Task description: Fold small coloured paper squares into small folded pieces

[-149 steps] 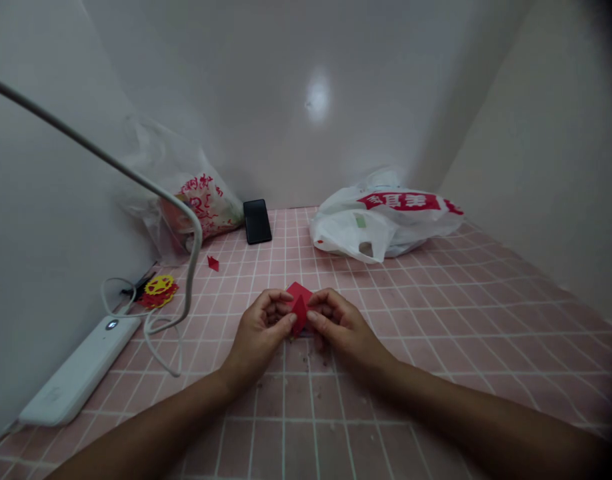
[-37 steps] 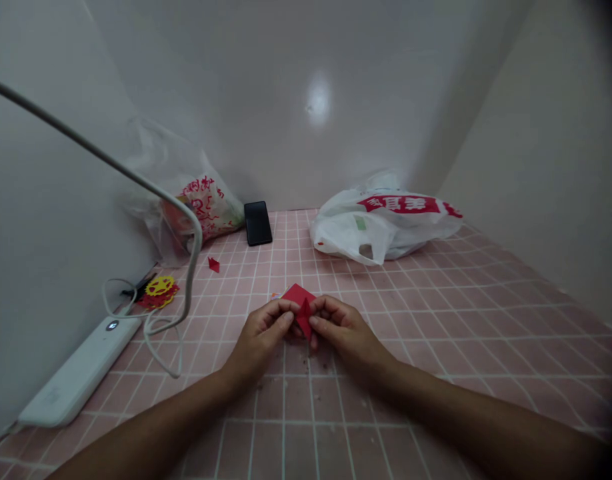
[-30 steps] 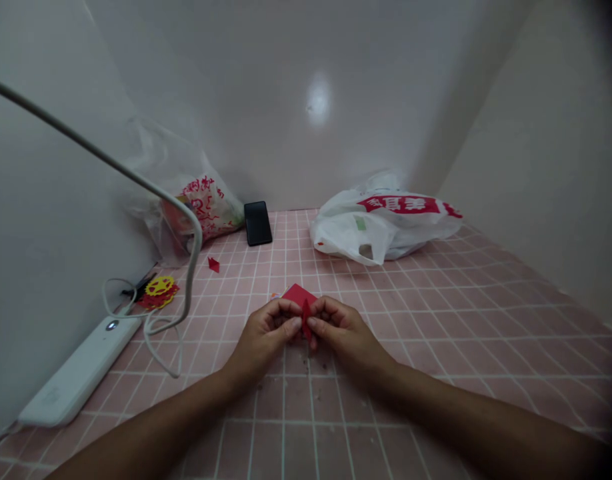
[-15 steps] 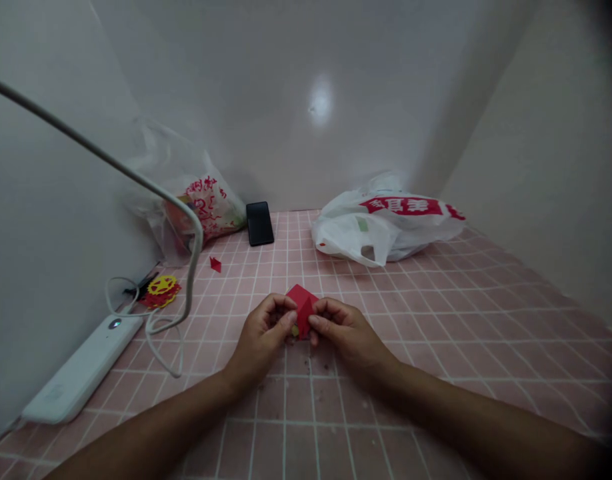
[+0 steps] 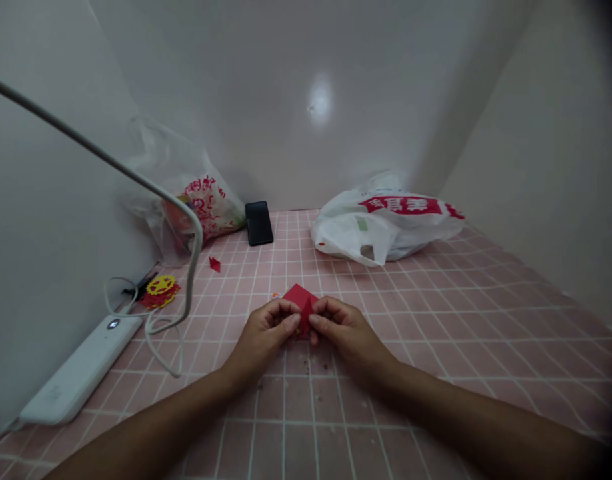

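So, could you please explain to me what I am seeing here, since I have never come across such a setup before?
There is no machine here: the view comes from a camera on a person's head, looking forward and down. The person's bare left hand and right hand meet in the middle, fingertips pinching a small folded red piece, apparently paper. More red shows just behind it; I cannot tell whether it is joined.

The surface is pink with a white grid. At the back are a translucent bag, a dark phone-like slab and a white bag. Toward the left lie a small red piece, yellow and red cutouts and a white device.
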The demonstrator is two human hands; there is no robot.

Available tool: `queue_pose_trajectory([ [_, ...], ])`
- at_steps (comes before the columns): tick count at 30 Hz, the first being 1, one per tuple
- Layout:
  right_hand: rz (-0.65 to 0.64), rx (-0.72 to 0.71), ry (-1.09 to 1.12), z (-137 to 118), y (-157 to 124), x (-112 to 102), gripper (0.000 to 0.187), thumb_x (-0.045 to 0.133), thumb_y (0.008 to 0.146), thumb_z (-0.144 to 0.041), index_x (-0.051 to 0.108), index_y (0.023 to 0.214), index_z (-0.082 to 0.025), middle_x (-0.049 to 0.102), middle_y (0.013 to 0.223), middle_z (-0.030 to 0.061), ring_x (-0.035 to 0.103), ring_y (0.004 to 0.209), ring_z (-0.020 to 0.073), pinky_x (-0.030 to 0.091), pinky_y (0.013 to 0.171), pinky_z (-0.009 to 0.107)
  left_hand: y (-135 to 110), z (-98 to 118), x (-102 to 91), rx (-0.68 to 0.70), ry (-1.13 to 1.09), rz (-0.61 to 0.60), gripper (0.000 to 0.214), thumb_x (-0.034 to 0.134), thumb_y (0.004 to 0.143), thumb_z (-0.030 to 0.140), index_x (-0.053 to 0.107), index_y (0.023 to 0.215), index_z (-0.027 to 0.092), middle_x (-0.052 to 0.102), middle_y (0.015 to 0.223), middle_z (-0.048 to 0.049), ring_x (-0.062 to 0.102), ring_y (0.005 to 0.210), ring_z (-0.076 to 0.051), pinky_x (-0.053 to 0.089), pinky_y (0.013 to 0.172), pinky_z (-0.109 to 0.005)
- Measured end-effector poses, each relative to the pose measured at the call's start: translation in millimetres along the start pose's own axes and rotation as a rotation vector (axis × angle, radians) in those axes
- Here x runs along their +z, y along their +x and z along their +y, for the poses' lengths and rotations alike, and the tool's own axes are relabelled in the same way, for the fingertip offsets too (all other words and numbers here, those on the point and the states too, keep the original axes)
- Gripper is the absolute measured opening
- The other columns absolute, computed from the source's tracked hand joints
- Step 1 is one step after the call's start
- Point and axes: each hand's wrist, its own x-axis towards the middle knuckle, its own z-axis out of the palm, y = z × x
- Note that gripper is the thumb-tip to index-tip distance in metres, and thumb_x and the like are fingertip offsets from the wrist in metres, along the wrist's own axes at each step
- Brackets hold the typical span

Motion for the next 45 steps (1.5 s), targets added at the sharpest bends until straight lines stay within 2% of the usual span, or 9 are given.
queue_pose_trajectory([
  [5, -0.009, -0.001, -0.002, -3.4, -1.1, 3.5, 0.018, 0.069, 0.078, -0.033, 0.057, 0.080, -0.020, 0.061, 0.063, -0.0036, 0.056, 0.055, 0.0111, 0.043, 0.058, 0.027, 2.6, -5.4, -0.7, -0.017, -0.023, -0.047, 0.027, 0.072, 0.078, 0.037, 0.060, 0.091, 0.016, 0.062, 0.072, 0.0005, 0.053, 0.059, -0.011, 0.039, 0.058, -0.024],
  [8, 0.005, -0.005, 0.022, -3.9, -1.4, 4.5, 0.018, 0.070, 0.076, -0.029, 0.056, 0.085, -0.021, 0.062, 0.064, -0.0046, 0.056, 0.054, 0.0107, 0.042, 0.057, 0.026, 2.2, -4.8, -0.1, -0.034, -0.015, -0.076, 0.027, 0.072, 0.078, 0.038, 0.059, 0.086, 0.016, 0.063, 0.069, 0.0002, 0.053, 0.059, -0.011, 0.039, 0.058, -0.024],
  [15, -0.002, -0.051, -0.031, -4.4, -2.1, 3.1, 0.020, 0.065, 0.084, -0.039, 0.059, 0.086, -0.020, 0.062, 0.069, -0.0018, 0.056, 0.058, 0.0119, 0.046, 0.061, 0.028, -0.8, -0.6, -0.5, 0.032, -0.009, 0.014, 0.025, 0.072, 0.078, 0.038, 0.060, 0.079, 0.016, 0.061, 0.071, 0.0003, 0.053, 0.062, -0.011, 0.041, 0.061, -0.024],
  [20, 0.019, -0.084, -0.027, -3.8, -4.4, 5.7, 0.021, 0.072, 0.077, -0.029, 0.058, 0.090, -0.021, 0.062, 0.081, -0.0005, 0.059, 0.070, 0.0134, 0.047, 0.062, 0.027, -1.9, -0.9, 0.8, 0.063, -0.031, 0.062, 0.023, 0.073, 0.077, 0.036, 0.060, 0.080, 0.016, 0.060, 0.072, 0.0011, 0.054, 0.062, -0.011, 0.043, 0.060, -0.024],
  [30, -0.008, -0.156, -0.203, -2.6, -7.1, 3.7, 0.008, 0.067, 0.082, -0.023, 0.059, 0.083, -0.020, 0.061, 0.080, -0.0002, 0.056, 0.073, 0.0141, 0.044, 0.067, 0.028, -5.1, -1.9, 1.5, 0.117, 0.071, 0.056, 0.015, 0.070, 0.080, 0.028, 0.061, 0.080, 0.016, 0.060, 0.074, 0.0010, 0.056, 0.067, -0.012, 0.044, 0.063, -0.024],
  [33, -0.008, -0.122, -0.195, -5.8, -6.4, 3.3, 0.007, 0.063, 0.083, -0.024, 0.060, 0.080, -0.019, 0.058, 0.073, -0.0017, 0.053, 0.065, 0.0122, 0.041, 0.061, 0.027, -4.6, -1.7, 0.9, 0.119, 0.088, 0.050, 0.015, 0.071, 0.080, 0.026, 0.061, 0.088, 0.017, 0.062, 0.082, -0.0009, 0.058, 0.074, -0.014, 0.047, 0.069, -0.026],
  [37, -0.007, -0.060, -0.111, -7.6, -3.7, 3.4, 0.011, 0.064, 0.081, -0.027, 0.059, 0.077, -0.019, 0.055, 0.067, -0.0036, 0.050, 0.057, 0.0103, 0.040, 0.056, 0.025, -0.8, -1.2, -0.2, 0.097, -0.005, 0.016, 0.035, 0.075, 0.075, 0.024, 0.060, 0.107, 0.020, 0.062, 0.105, -0.0051, 0.059, 0.094, -0.019, 0.051, 0.078, -0.030],
  [43, -0.011, -0.006, -0.056, -7.8, -3.9, 3.9, 0.017, 0.067, 0.079, -0.032, 0.057, 0.076, -0.018, 0.057, 0.068, -0.0033, 0.050, 0.056, 0.0098, 0.039, 0.053, 0.024, 0.7, -2.0, -2.4, 0.073, -0.055, 0.013, 0.034, 0.075, 0.076, 0.024, 0.061, 0.106, 0.019, 0.062, 0.092, -0.0025, 0.059, 0.082, -0.015, 0.048, 0.072, -0.027],
  [45, -0.013, 0.006, -0.053, -7.8, -4.1, 3.0, 0.018, 0.067, 0.079, -0.032, 0.057, 0.075, -0.018, 0.057, 0.066, -0.0034, 0.050, 0.054, 0.0093, 0.038, 0.053, 0.024, 0.6, -2.7, -3.7, 0.075, -0.046, -0.004, 0.035, 0.075, 0.077, 0.025, 0.061, 0.108, 0.019, 0.062, 0.095, -0.0034, 0.059, 0.083, -0.015, 0.047, 0.073, -0.028],
])
